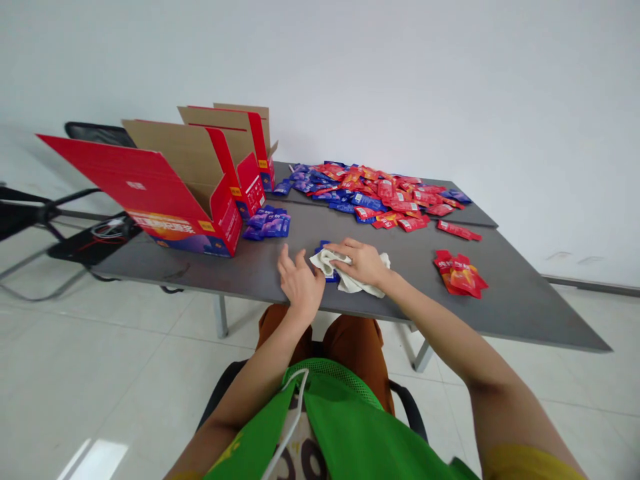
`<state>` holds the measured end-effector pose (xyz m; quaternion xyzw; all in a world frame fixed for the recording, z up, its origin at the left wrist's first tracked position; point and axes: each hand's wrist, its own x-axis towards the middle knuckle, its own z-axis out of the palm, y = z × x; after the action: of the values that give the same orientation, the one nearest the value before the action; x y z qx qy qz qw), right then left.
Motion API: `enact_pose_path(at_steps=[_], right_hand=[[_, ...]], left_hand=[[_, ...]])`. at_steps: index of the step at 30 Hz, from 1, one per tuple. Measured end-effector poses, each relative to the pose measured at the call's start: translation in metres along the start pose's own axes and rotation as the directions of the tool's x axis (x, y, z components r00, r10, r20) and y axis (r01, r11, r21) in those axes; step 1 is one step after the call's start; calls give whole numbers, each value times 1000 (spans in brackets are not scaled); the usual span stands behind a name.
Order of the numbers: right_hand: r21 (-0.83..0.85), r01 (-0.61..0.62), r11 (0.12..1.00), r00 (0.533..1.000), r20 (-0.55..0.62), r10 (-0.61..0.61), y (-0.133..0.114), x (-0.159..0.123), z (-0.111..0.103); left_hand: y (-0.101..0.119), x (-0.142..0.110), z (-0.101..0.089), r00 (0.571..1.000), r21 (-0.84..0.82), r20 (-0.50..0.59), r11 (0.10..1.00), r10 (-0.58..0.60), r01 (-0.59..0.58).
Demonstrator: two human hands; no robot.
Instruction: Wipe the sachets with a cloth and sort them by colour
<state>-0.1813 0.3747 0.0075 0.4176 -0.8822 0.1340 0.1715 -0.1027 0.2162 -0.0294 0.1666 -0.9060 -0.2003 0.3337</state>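
Okay so, going left to right: a black chair (pixel 97 133) sat off past the left end of the table, and three open red cardboard boxes (pixel 150 180) stood in a row on the grey table (pixel 505 300), flaps up and tan insides showing. Just beside the nearest box lay a small heap of blue sachets (pixel 267 223). Your left hand (pixel 300 283) was at the table's near edge, fingers loosely curled and open, holding nothing, right next to the white cloth (pixel 363 280). That crumpled cloth sat near the middle of the table, with a blue sachet (pixel 323 247) poking out from under it. Your right hand (pixel 357 261) lay palm down on top of the cloth, fingers stretched out over it, and it didn't look like they were pinching anything. Further back, a big spread of red and blue sachets (pixel 380 197) covered the far part of the table. Off to the right were a loose red sachet (pixel 459 230) and a small red stack (pixel 460 275).
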Motion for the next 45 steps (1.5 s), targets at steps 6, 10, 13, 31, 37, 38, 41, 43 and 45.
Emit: enact_pose_path(at_steps=[6,10,13,31,37,38,41,43,45], right_hand=[[136,86,987,988,112,-101,-4,12,23],[140,23,990,992,117,-39,-1,20,29],[140,23,990,991,128,-41,2,27,30],[-47,-6,999,999,37,8,35,43,4],[50,177,983,954,238,-184,1,6,12],[41,162,986,955,243,-167,0,5,14],[-15,93,996,968,236,-87,4,14,17],[-77,46,996,975,220,-28,7,24,19],[-134,8,991,978,206,20,9,36,22]], left_hand=[[-15,-15,2,981,37,177,996,72,-80],[-15,-29,5,969,50,174,981,175,-186],[-15,-35,7,965,67,168,974,202,-216],[-5,-36,6,865,211,432,903,257,-374],[3,-34,2,833,233,469,869,293,-437],[5,-33,2,832,240,474,868,286,-435],[12,-32,2,828,245,494,871,265,-425],[16,-30,1,820,246,517,875,245,-417],[18,-28,-1,811,246,537,877,231,-413]])
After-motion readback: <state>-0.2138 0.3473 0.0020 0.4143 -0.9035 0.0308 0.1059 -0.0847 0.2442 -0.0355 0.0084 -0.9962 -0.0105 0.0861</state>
